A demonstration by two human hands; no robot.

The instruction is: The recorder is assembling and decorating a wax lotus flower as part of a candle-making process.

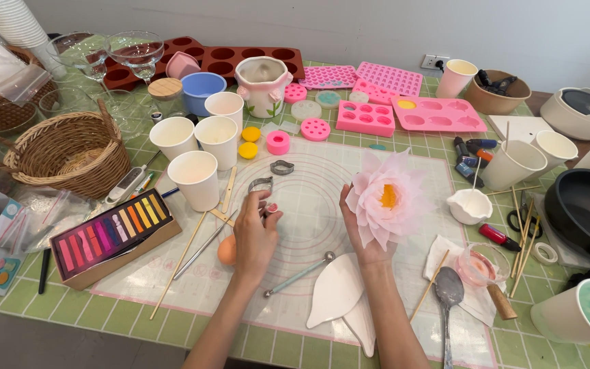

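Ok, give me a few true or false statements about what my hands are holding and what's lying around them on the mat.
1. The right hand holds a pink flower with a yellow centre. True.
2. The left hand is empty. False: it pinches a small pink piece.
3. The box of coloured pastels lies left of the left hand. True.
4. The wicker basket sits at the right edge. False: it is on the left.

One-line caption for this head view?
Right hand holds up a pink flower with a yellow centre; left hand pinches a small tool over the craft mat.
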